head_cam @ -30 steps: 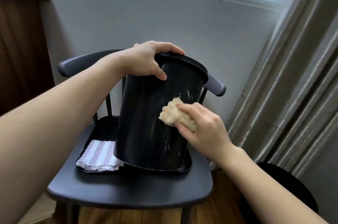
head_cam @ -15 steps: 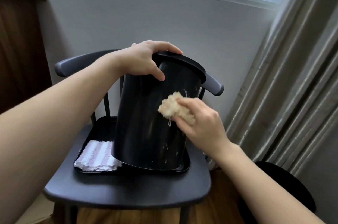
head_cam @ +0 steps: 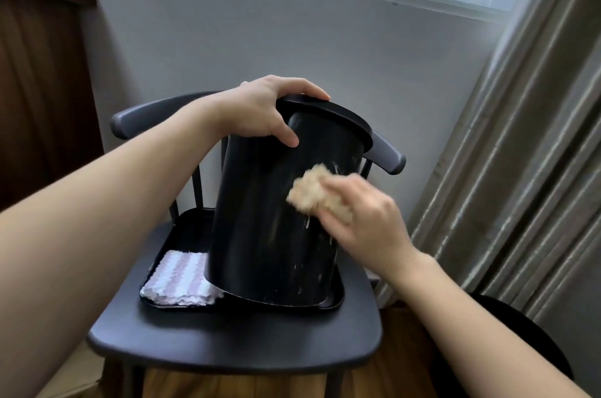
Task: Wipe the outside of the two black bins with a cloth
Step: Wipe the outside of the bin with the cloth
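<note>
Two forearms reaching in from the near edge. No brand, label or writing legible anywhere. Nearest, right hand [head_cam: 367, 218], blurred, fingers curled round a beige fluffy cloth [head_cam: 313, 196] and pressing it against the right side of a black bin [head_cam: 270, 218]. Left hand [head_cam: 260, 111] clamped over the bin's upper rim, fingers across the top, thumb down on the near wall. Bin tall, smooth, matte black, tilted with its top leaning away and to the right, lower left edge lifted; pale streaks and smears on the right wall around and below the cloth. Standing in a shallow black tray [head_cam: 335, 300] on the seat of a dark chair [head_cam: 227, 339]. Folded pink-and-white striped cloth [head_cam: 179, 277] lying in the tray's left part, just beside the bin's raised base. Bare seat in front of the tray up to the near seat edge. Behind, curved chair backrest close to the bin's top; grey wall beyond; window above. Grey curtain [head_cam: 520, 170] hanging at right, near the chair's right side. Round dark shape [head_cam: 520, 332] low on the floor at right, partly hidden by the right forearm, identity unclear.
</note>
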### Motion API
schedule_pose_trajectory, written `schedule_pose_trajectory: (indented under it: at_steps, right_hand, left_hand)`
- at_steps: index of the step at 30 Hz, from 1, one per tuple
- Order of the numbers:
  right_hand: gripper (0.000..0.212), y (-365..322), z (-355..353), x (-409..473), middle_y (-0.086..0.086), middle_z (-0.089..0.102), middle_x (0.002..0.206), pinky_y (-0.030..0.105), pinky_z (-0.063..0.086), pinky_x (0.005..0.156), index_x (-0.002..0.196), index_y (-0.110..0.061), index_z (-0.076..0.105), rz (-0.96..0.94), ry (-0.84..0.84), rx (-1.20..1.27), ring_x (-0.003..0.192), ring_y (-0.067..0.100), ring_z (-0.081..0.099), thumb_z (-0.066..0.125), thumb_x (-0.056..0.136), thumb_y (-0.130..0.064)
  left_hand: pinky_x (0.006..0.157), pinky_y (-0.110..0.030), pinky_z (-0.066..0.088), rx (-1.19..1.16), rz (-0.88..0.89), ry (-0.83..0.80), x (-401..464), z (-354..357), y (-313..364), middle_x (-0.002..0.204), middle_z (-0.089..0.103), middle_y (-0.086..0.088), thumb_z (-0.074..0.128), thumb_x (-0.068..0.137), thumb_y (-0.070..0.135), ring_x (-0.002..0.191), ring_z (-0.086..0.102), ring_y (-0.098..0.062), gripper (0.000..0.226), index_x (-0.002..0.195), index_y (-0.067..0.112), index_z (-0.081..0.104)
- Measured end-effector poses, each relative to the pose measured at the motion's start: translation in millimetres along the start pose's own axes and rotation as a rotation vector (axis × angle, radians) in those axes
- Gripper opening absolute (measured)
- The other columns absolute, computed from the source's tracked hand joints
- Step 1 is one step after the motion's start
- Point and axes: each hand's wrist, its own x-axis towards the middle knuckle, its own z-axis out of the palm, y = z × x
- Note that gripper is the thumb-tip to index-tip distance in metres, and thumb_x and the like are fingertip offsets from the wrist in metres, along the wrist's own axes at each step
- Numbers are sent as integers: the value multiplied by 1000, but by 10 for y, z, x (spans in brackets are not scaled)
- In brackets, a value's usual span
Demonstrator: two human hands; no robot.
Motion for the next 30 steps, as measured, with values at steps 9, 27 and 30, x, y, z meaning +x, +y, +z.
schedule_pose_trajectory:
  at_steps: [9,27,30]
  right_hand:
    - [34,-37,44,-300,5,64,84,37,55,58,106,-7,72,-75,-73,24,70,24,63,80,75,-20]
    - [22,-45,93,26,-4,59,90,34,40,69,96,-24,47,618,163,59,79,19,55,66,91,-33]
    - [15,-87,64,-17,-5,62,100,21,44,77,98,-32,54,654,128,274,88,8,57,65,90,-25]
  left_hand:
    - [109,-45,47,-17,-1,-12,7,10,9,123,66,20,82,61,21,123,59,-19,75,118,65,59]
    - [111,-49,44,25,-10,-13,13,44,74,127,63,17,82,64,25,128,50,-32,75,119,69,56]
    - [112,-49,42,14,-16,-5,-9,17,43,128,63,19,81,63,26,128,51,-29,75,122,65,57]
